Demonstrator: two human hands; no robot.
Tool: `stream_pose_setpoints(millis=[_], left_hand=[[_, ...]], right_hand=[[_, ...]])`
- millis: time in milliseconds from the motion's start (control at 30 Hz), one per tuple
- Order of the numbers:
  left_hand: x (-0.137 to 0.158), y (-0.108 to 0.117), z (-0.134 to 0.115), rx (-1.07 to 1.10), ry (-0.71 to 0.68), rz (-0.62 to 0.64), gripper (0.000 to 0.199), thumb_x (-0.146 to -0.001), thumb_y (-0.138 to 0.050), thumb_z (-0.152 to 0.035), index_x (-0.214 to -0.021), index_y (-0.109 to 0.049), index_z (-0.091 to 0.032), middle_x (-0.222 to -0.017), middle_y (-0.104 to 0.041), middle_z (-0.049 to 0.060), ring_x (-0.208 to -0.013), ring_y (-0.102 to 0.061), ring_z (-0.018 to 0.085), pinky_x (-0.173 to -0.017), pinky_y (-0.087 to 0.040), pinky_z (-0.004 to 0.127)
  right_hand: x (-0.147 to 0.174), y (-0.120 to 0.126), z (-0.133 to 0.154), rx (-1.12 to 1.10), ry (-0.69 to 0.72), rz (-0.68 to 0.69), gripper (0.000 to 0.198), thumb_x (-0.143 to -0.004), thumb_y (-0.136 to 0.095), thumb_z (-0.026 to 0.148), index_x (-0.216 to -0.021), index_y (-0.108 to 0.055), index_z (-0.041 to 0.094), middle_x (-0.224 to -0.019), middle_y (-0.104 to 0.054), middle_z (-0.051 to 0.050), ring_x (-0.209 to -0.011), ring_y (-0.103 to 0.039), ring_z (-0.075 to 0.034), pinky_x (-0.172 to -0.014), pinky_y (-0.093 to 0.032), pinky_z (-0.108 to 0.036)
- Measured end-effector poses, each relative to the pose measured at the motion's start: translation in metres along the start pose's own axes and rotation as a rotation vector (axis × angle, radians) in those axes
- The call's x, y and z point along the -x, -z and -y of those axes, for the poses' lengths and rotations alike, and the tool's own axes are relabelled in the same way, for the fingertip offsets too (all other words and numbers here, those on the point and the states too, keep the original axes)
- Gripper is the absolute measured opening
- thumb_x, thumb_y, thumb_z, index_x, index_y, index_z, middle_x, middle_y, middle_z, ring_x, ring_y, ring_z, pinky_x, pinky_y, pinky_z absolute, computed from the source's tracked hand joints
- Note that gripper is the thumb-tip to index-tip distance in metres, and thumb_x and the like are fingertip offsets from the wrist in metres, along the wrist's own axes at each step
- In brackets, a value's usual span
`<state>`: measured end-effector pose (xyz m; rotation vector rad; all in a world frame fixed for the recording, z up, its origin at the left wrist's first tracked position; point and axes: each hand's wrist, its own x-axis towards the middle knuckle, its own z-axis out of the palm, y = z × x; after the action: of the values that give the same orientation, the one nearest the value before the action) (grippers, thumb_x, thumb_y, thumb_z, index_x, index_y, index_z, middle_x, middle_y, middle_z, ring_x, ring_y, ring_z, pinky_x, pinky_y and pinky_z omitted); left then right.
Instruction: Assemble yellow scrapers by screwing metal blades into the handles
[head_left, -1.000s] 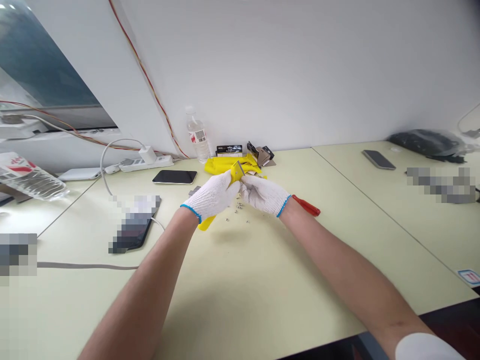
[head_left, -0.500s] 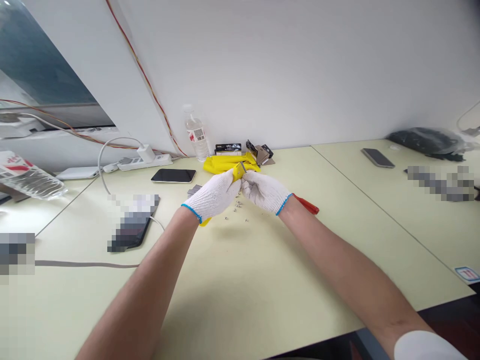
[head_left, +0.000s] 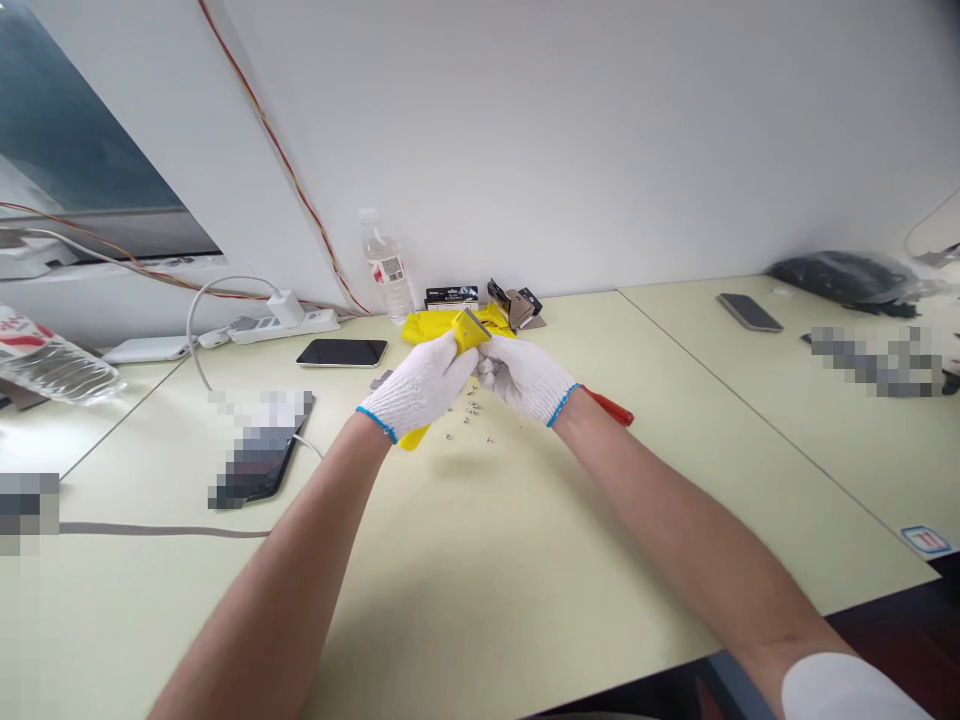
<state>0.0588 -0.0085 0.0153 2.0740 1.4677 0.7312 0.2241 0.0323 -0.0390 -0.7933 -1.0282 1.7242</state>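
Observation:
My left hand (head_left: 420, 388), in a white knit glove with a blue cuff, is closed around a yellow scraper (head_left: 466, 330) with a flat metal edge, held above the table. My right hand (head_left: 521, 372), gloved the same way, has its fingers pinched together against the scraper's lower right side; whatever is between the fingertips is hidden. Several small silver screws (head_left: 472, 408) lie scattered on the table below. A yellow handle-like end (head_left: 414, 438) shows under my left hand; I cannot tell whether it belongs to the scraper. A red tool handle (head_left: 611, 408) lies beyond my right wrist.
Behind my hands lie a yellow cloth-like bundle (head_left: 427, 325) and small black-and-brown packages (head_left: 517, 305). A water bottle (head_left: 390, 270) stands by the wall. Phones (head_left: 342, 352) and a power strip (head_left: 285, 325) lie to the left. Another phone (head_left: 750, 312) is at the right.
The scraper in my left hand has tilted, turning its yellow face and metal edge more toward the camera. My right fingers have curled in more beneath it. The view has shifted slightly.

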Motion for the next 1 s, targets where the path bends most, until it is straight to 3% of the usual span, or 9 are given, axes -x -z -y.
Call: stream_pose_setpoints(millis=[167,333,500,633,733,1000], left_hand=[[0.002,0.002,0.013,-0.013,0.017,0.065,0.038,-0.101,-0.046,-0.045,-0.073,-0.048,-0.019,-0.069,-0.059,0.001,-0.059,-0.052,0.012,-0.055,-0.039,0.026],[0.001,0.0,0.018,0.04,0.047,0.086,0.033,-0.101,-0.046,-0.044,-0.079,-0.05,-0.019,-0.072,-0.061,0.0,-0.06,-0.054,0.011,-0.056,-0.043,0.024],[0.0,-0.003,0.018,0.016,0.028,0.087,0.031,-0.101,-0.047,-0.044,-0.082,-0.049,-0.02,-0.072,-0.06,-0.001,-0.059,-0.053,0.012,-0.055,-0.041,0.024],[0.0,-0.004,0.019,-0.036,0.002,0.087,0.032,-0.101,-0.046,-0.045,-0.081,-0.048,-0.021,-0.07,-0.058,-0.001,-0.058,-0.05,0.013,-0.053,-0.038,0.025],[0.001,-0.004,0.016,-0.083,-0.027,0.079,0.031,-0.101,-0.046,-0.043,-0.08,-0.048,-0.02,-0.071,-0.057,0.0,-0.06,-0.047,0.013,-0.056,-0.037,0.027],[0.0,-0.002,0.008,-0.096,0.037,0.09,0.026,-0.1,-0.048,-0.04,-0.083,-0.048,-0.02,-0.077,-0.059,0.0,-0.064,-0.048,0.013,-0.059,-0.037,0.028]], right_hand=[[-0.002,-0.001,-0.002,0.038,0.041,0.031,0.033,-0.09,-0.051,0.036,-0.064,-0.063,0.019,-0.06,-0.067,-0.003,-0.079,-0.073,-0.007,-0.063,-0.048,-0.016],[-0.003,0.002,-0.004,0.132,0.056,0.021,0.044,-0.092,-0.047,0.04,-0.056,-0.058,0.017,-0.07,-0.072,-0.003,-0.087,-0.073,-0.007,-0.065,-0.049,-0.016],[-0.003,0.005,-0.008,0.139,0.113,0.024,0.042,-0.097,-0.049,0.038,-0.065,-0.065,0.016,-0.076,-0.073,-0.001,-0.095,-0.072,-0.006,-0.071,-0.051,-0.011],[-0.002,0.007,-0.008,0.116,0.087,0.039,0.041,-0.096,-0.047,0.041,-0.067,-0.066,0.018,-0.073,-0.072,-0.001,-0.089,-0.072,-0.006,-0.067,-0.051,-0.011],[-0.002,0.009,-0.005,0.049,0.008,0.04,0.03,-0.092,-0.057,0.039,-0.069,-0.067,0.022,-0.069,-0.071,-0.002,-0.08,-0.072,-0.007,-0.062,-0.05,-0.011],[0.001,0.006,-0.002,-0.041,-0.065,0.0,0.023,-0.093,-0.058,0.035,-0.078,-0.069,0.022,-0.069,-0.07,-0.001,-0.074,-0.07,-0.008,-0.062,-0.051,-0.016]])
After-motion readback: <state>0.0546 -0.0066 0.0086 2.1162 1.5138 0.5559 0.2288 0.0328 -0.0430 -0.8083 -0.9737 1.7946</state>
